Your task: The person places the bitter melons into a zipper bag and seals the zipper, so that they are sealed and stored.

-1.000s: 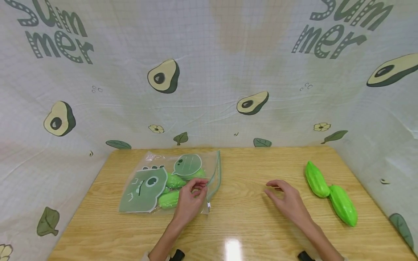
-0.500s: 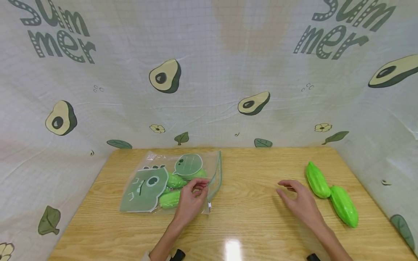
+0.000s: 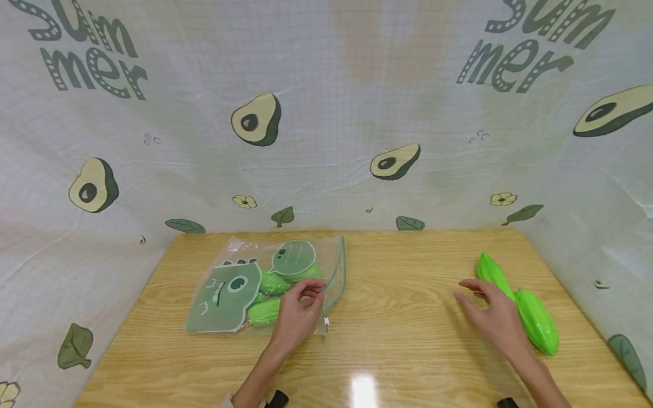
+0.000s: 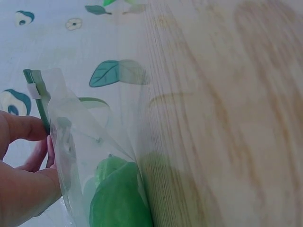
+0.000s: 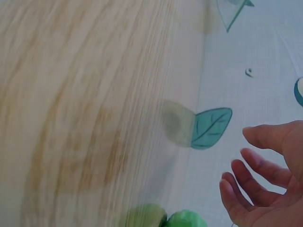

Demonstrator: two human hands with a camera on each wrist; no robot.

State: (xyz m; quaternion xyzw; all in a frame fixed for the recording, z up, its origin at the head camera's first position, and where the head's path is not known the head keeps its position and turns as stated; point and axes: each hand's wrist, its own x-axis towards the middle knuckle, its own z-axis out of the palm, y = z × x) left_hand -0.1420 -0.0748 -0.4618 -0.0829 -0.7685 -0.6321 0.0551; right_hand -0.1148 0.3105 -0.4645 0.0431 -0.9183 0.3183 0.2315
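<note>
A clear slider zip bag (image 3: pixel 224 306) printed with a green cartoon monster lies at the left of the table, with several green ridged fruits (image 3: pixel 263 312) inside. My left hand (image 3: pixel 298 314) pinches the upper layer of its green-edged mouth (image 4: pixel 43 101), which is lifted a little apart from the lower layer. My right hand (image 3: pixel 495 317) hovers over the table, fingers loosely bent and thumb apart, holding nothing. Just beyond it lie two bright green, ridged, pointed fruits, one farther back (image 3: pixel 492 269) and partly hidden by the hand, the other nearer (image 3: pixel 537 322).
The wooden table (image 3: pixel 388 340) has a bright reflection at its front middle. A pale cloth (image 3: pixel 326 187) printed with avocados and leaves rises behind it and along both sides. The bag's white slider (image 4: pixel 33 91) sits on the green zip strip.
My right hand has moved right across the table, up to the two loose green fruits, and now overlaps the farther one. The left hand stays at the bag's mouth.
</note>
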